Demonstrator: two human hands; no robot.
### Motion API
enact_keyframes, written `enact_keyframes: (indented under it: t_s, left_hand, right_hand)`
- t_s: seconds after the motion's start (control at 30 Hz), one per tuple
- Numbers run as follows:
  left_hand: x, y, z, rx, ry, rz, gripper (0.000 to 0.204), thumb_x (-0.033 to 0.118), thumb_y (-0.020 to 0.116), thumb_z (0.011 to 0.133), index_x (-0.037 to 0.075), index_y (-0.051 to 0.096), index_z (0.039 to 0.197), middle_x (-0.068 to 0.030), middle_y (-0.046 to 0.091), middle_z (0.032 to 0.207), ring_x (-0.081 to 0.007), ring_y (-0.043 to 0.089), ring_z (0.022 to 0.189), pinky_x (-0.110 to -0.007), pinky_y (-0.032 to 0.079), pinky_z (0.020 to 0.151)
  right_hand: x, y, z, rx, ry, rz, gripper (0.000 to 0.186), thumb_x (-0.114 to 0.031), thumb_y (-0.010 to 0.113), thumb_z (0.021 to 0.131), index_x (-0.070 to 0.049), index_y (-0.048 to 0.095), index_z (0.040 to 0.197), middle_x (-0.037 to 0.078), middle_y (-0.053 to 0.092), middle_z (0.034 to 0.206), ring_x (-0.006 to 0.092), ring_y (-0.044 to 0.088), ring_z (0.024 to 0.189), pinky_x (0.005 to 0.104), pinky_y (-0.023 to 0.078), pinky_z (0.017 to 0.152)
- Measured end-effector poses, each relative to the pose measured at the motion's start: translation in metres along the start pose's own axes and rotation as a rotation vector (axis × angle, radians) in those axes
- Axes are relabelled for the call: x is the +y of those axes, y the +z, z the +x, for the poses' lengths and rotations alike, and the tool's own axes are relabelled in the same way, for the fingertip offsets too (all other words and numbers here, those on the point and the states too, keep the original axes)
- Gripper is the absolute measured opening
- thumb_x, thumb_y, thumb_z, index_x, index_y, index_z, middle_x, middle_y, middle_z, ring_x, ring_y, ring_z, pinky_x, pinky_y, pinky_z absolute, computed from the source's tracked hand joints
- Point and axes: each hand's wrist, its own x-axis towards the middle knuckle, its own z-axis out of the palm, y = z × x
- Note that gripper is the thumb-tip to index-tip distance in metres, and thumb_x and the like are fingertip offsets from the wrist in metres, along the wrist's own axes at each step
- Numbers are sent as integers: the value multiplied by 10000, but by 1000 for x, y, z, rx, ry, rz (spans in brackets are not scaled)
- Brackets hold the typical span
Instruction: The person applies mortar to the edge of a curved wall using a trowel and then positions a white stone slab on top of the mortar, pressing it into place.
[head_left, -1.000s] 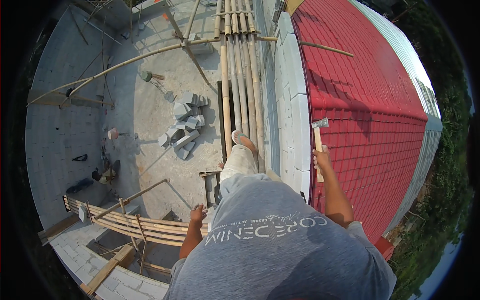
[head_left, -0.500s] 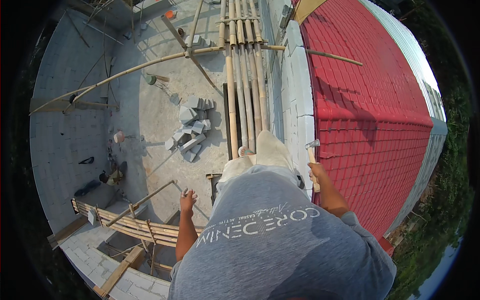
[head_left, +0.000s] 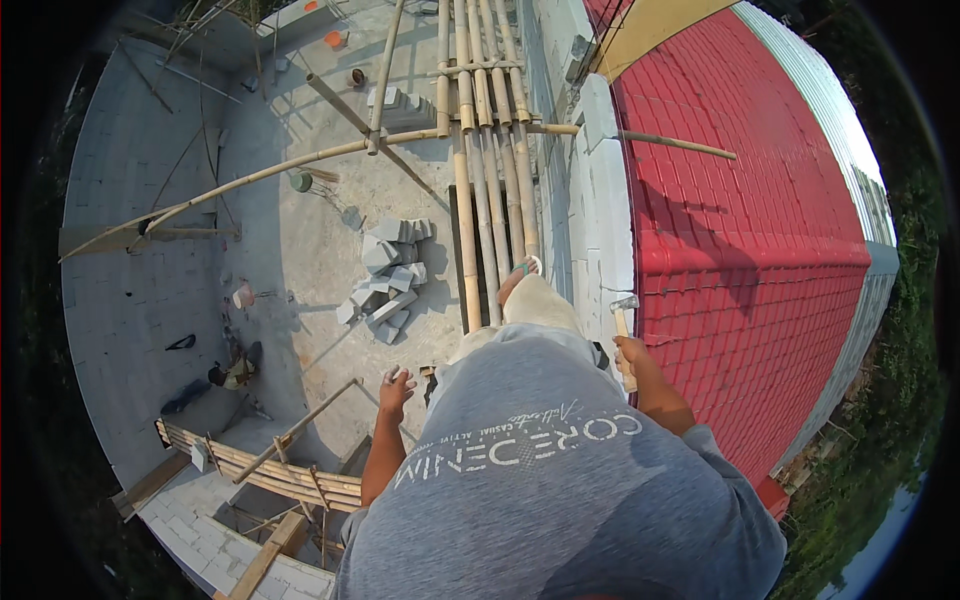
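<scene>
At my right side, my right hand (head_left: 631, 352) is wrapped around the pale wooden handle of a hammer (head_left: 622, 318). Its grey metal head points forward, over the top of the light block wall (head_left: 606, 225). My left hand (head_left: 397, 390) hangs out to the left, over the floor far below. Its fingers are loosely bent and apart, with nothing visible in them. Under me runs a walkway of bamboo poles (head_left: 495, 190). One sandaled foot (head_left: 520, 275) is on the poles; my other foot is hidden.
Right of the wall lies a red tiled roof (head_left: 740, 310). A bamboo crossbar (head_left: 300, 125) and upright poles stand ahead and left. On the concrete floor below are a heap of grey blocks (head_left: 385, 280) and a green bucket (head_left: 301, 182). A bamboo platform (head_left: 270, 465) stands behind left.
I have stepped forward along the bamboo poles, and a foot now shows farther ahead. My left hand has swung slightly right. The hammer stays in my right hand.
</scene>
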Motion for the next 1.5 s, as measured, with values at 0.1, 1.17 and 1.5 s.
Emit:
enact_keyframes:
  t_s: [0.1, 1.17, 1.5]
  left_hand:
    - [19, 14, 13, 21, -37, -123, 591, 307, 603, 917, 73, 361, 1403, -104, 627, 1160, -196, 638, 900, -343, 485, 785]
    - [572, 96, 202, 83, 404, -36, 541, 262, 628, 895, 18, 459, 1347, -71, 642, 1022, -124, 603, 836, -243, 449, 702]
    - [679, 171, 276, 59, 310, -139, 490, 215, 624, 909, 33, 473, 1338, -47, 634, 996, -89, 584, 767, -217, 446, 643]
  right_hand:
    - [-78, 2, -10, 9, -157, -45, 162, -181, 593, 841, -72, 504, 922, 29, 463, 621, 140, 453, 476, 320, 393, 406]
    - [-472, 89, 39, -34, -270, -216, 333, -256, 629, 860, 35, 583, 1015, 107, 556, 676, 206, 540, 502, 385, 421, 430]
    - [-658, 132, 48, -42, -95, -391, 432, -296, 638, 843, 99, 622, 1015, 153, 605, 749, 260, 577, 593, 444, 448, 525]
